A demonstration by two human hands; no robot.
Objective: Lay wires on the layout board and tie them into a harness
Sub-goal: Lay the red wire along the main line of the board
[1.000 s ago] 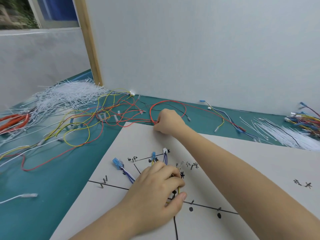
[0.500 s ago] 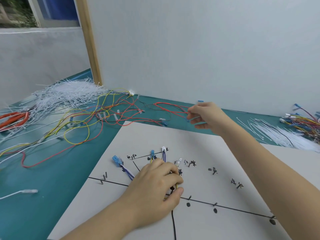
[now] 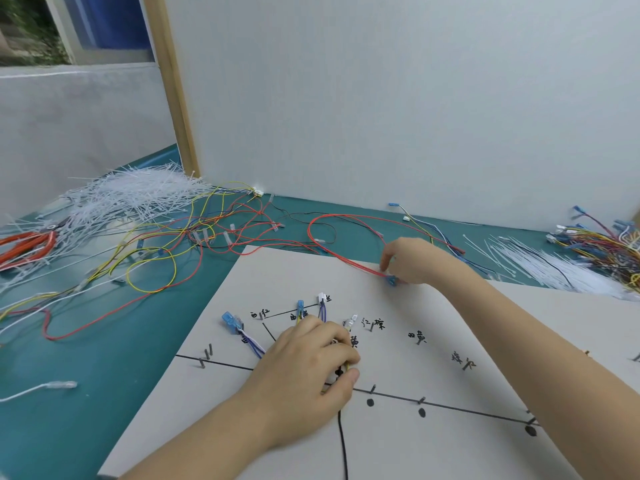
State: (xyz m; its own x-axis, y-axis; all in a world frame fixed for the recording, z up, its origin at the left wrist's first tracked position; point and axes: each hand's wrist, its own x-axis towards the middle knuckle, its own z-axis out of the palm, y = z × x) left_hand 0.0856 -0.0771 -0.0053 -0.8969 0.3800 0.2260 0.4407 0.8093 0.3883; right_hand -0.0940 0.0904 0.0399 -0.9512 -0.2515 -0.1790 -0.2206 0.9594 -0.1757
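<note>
The grey layout board [image 3: 433, 306] lies on the teal table, marked with black lines, labels and small pegs. My left hand [image 3: 308, 368] rests on the board's junction and pinches a bundle of laid wires [image 3: 256, 348]; their blue and white connectors stick out above my fingers. My right hand [image 3: 412, 259] is at the board's far edge. It pinches a red wire [image 3: 346, 261] by its blue terminal [image 3: 392, 280]. The red wire loops back over the table behind the board.
Loose red, yellow and white wires [image 3: 166, 258] tangle on the table to the left, beside a heap of white cable ties [image 3: 128, 199] and orange-handled cutters [image 3: 24, 244]. More ties [image 3: 547, 265] and a coloured wire bundle [image 3: 602, 244] lie at the right. A wall stands close behind.
My right hand took the red wire from the tangle behind the board and drew it right and down onto the board's far edge. My left hand stayed on the bundle.
</note>
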